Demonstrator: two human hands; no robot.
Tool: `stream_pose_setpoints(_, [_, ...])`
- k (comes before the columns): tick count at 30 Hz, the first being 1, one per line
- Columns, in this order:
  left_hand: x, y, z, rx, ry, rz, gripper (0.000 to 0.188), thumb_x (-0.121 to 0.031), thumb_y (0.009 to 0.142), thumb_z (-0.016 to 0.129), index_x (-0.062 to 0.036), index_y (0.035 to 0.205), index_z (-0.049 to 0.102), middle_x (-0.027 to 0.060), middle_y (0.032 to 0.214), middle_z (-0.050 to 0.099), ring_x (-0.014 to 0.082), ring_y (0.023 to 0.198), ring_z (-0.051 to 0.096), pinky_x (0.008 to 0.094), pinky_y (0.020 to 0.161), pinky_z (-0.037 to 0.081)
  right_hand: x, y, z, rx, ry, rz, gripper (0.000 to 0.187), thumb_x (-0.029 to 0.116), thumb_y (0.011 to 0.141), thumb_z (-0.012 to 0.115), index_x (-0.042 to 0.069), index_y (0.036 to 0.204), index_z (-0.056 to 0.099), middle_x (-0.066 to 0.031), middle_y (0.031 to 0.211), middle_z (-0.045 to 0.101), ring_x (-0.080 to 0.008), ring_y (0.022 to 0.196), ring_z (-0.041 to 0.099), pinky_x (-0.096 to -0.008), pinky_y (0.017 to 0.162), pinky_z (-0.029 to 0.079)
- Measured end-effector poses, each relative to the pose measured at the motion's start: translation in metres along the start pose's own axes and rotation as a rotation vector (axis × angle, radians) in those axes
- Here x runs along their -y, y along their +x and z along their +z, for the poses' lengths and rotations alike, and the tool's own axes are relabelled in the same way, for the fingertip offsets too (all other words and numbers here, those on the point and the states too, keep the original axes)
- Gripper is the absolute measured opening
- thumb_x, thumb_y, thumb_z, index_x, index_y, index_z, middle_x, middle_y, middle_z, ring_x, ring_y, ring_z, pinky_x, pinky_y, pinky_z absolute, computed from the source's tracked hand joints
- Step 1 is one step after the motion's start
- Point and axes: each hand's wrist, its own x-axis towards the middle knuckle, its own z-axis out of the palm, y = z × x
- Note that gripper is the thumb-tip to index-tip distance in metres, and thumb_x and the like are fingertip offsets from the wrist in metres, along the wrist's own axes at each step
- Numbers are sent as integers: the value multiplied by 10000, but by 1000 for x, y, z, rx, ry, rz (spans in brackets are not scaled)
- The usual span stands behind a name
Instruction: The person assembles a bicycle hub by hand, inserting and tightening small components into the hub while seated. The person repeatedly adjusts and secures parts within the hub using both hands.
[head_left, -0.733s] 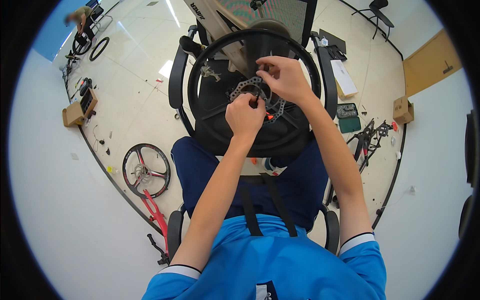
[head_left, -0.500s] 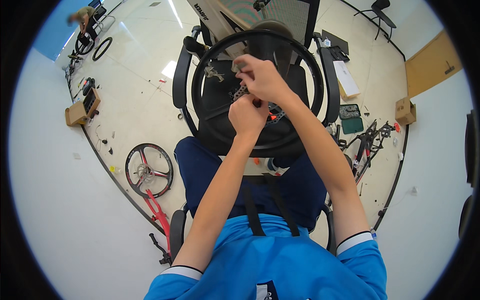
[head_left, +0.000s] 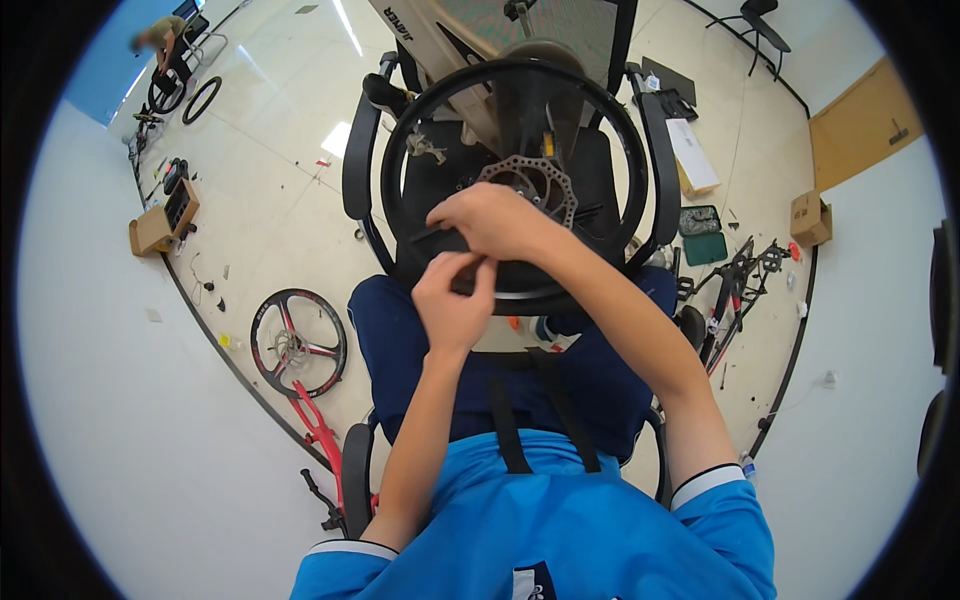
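Observation:
A black bicycle wheel (head_left: 634,150) lies across the seat of a black office chair in front of me. Bolted at its hub is a silver brake disc (head_left: 565,190) with a holed edge. My right hand (head_left: 500,222) is closed over the wheel, left of the disc, its fingertips beside a dark spoke. Just below it, my left hand (head_left: 455,305) has its fingers curled near the wheel's lower rim, thumb and fingers pinched together. What either hand pinches is hidden or too small to name. A crumpled pale scrap (head_left: 425,148) lies inside the rim's upper left.
A pale bicycle frame (head_left: 440,55) leans on the chair behind the wheel. The armrests (head_left: 357,165) flank it. On the floor are a spoked wheel (head_left: 298,343), a red frame part (head_left: 318,430), a green case (head_left: 705,250) and a cardboard box (head_left: 810,220). Another person (head_left: 165,40) bends at far left.
Both hands have moved down and to the left, uncovering the brake disc. The wheel seems to have turned, with an orange-yellow mark now showing above the hub.

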Motion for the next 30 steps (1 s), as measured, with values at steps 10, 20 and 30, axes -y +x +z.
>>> stream_pose_setpoints(10, [23,-27,-37,280,-34,-67,120,-81,895,720,1,983,735,36,839,671,88,714,581,234,647,453,46,-84,38,-613,1203,514,252,36,987,620,-60,1219,596,-190,1076,723,-212,887,734,-312,808,614])
stream_pose_setpoints(20, [34,-50,28,355,-265,-458,131,-86,893,760,44,897,740,1,768,688,19,699,580,193,620,441,7,-108,62,-773,1323,874,268,210,931,749,-46,961,677,-135,860,723,-182,719,710,-290,682,588])
stream_pose_setpoints(30, [11,-24,26,283,-464,-604,144,-112,904,757,32,909,747,-14,752,663,19,656,540,186,594,397,-14,-98,64,-811,1346,914,255,210,926,750,-36,946,683,-125,841,718,-181,701,696,-286,672,577])
